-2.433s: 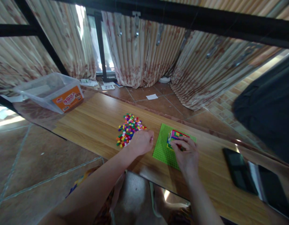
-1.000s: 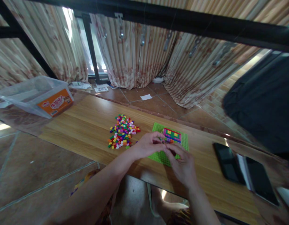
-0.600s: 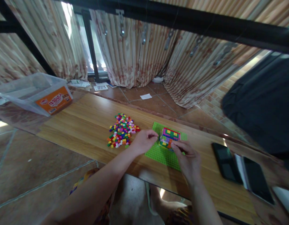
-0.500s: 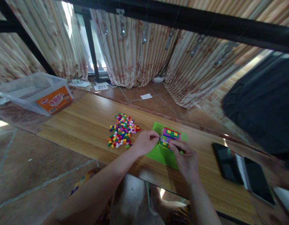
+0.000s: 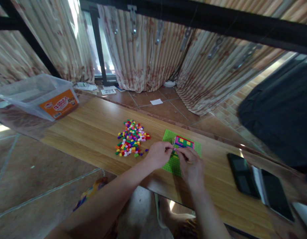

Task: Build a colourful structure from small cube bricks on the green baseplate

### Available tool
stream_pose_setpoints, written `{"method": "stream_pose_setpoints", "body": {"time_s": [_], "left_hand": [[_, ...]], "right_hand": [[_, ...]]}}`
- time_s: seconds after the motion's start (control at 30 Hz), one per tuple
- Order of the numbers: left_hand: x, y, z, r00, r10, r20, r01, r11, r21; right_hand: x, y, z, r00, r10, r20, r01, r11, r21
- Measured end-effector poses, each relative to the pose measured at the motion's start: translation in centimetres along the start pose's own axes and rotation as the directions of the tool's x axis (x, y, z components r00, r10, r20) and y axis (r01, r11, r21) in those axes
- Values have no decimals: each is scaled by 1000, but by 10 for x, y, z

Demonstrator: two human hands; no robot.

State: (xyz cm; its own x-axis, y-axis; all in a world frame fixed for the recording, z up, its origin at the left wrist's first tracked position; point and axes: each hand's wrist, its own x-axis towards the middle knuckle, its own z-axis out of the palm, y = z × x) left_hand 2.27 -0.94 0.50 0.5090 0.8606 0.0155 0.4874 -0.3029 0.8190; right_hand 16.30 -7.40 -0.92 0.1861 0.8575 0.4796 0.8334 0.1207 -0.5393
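Observation:
A green studded baseplate lies on the wooden table, bearing a low block of colourful toy bricks with pink, red, yellow, green and blue parts. Over its left front part, my left hand and my right hand meet fingertip to fingertip, both closed in a pinch. A tiny pinkish-purple bit shows between the fingertips; which hand grips it is unclear. Left of the baseplate spreads a pile of small loose bricks in many colours. My hands hide the front of the built block.
At the far left stands a clear plastic bin with an orange label. Two dark phone-like devices, one and another, lie on the right. Curtains hang behind the table, and a dark covered object is at the right.
My right hand has moved left, from the right side of the built block to my left fingertips. A few bricks now show at the pile's right edge. The view has shifted slightly.

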Motion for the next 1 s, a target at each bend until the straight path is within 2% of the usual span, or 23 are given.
{"method": "stream_pose_setpoints", "body": {"time_s": [0.37,0.53,0.73,1.0], "left_hand": [[-5,3,-1,1000,2,0,-2,996,87],[-6,1,0,1000,4,-2,-4,995,95],[-7,-1,2,999,48,-3,-47,993,113],[-11,-1,5,996,84,14,-85,983,163]], "right_hand": [[-4,4,2,996,48,-73,-50,999,-20],[-3,3,1,996,23,-87,-29,997,-71],[-4,6,4,997,-22,-81,18,999,-50],[-11,4,7,993,-98,-60,89,987,-136]]}}
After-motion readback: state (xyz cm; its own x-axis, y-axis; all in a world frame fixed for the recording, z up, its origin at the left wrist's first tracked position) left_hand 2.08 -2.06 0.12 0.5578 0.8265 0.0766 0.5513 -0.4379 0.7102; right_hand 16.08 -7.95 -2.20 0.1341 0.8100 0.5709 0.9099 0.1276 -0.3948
